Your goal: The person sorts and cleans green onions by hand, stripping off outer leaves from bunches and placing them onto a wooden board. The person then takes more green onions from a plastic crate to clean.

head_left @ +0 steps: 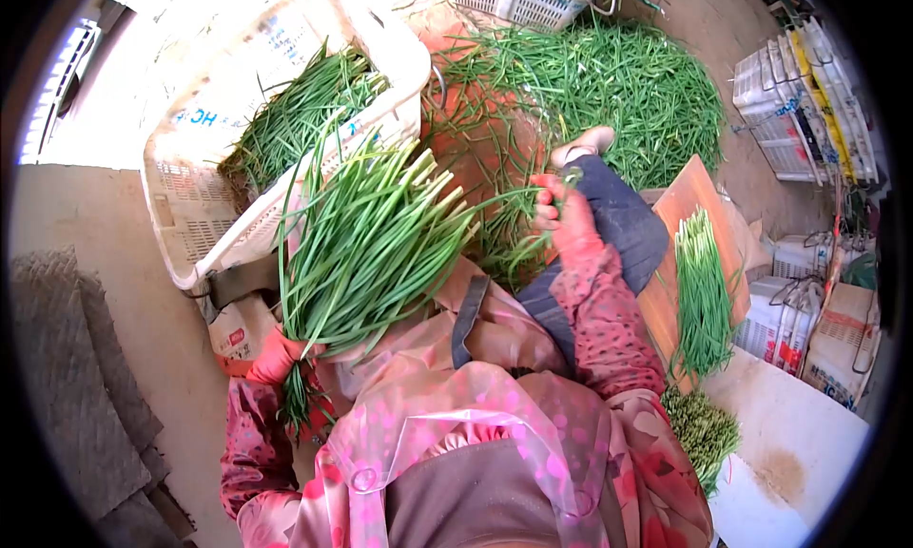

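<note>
A big bunch of long green chives (380, 249) rests across my lap, its pale cut ends fanned toward the upper right. My left hand (276, 356), in a red glove, is closed round the bunch's lower left end, and leaf tips hang below it. Out to the right of the bunch, my right hand (571, 215), also red-gloved, has its fingers pinched on a few thin chive strands (504, 198). Loose wilted leaves (528, 253) dangle just below that hand.
A white crate (176, 196) with more chives (314, 111) stands at upper left. A heap of loose greens (618, 92) covers the floor ahead. At right, a neat chive bundle (702, 301) lies on a wooden board (656, 306). Stacked crates (775, 101) stand beyond.
</note>
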Demonstrator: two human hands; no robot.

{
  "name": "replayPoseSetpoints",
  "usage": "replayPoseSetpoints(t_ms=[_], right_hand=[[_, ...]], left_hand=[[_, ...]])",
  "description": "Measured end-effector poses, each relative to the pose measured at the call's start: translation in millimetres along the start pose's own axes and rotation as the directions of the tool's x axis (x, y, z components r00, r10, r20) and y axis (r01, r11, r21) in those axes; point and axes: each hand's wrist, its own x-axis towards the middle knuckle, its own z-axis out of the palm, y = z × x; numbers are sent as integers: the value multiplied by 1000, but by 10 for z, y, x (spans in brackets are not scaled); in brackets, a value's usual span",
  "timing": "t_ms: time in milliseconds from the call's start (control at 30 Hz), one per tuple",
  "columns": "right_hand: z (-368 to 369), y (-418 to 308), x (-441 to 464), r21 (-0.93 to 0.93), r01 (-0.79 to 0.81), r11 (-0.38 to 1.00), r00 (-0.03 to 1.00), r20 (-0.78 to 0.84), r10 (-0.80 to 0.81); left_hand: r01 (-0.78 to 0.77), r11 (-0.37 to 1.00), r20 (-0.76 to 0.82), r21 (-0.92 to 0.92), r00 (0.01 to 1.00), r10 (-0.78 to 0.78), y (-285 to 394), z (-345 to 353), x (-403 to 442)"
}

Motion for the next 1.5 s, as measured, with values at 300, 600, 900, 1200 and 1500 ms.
replayPoseSetpoints(t_ms=[300, 600, 900, 1200, 1500], right_hand=[[1337, 16, 66, -779, 384, 496, 907, 418, -46], [216, -804, 59, -616, 232, 753, 851, -247, -464], [1479, -281, 113, -759, 612, -221, 742, 648, -171], [729, -580, 402, -921, 345, -179, 861, 387, -330], [1874, -425, 46, -566, 407, 717, 839, 543, -47]], left_hand=[[-15, 1000, 51, 6, 999, 14, 341, 251, -55], [-85, 995, 97, -43, 991, 89, 250, 209, -30], [-70, 994, 234, 89, 971, 48, 404, 196, 11], [-106, 983, 258, 151, 964, 65, 364, 169, 24], [-257, 966, 52, -17, 965, 257, 763, 44, -215]])
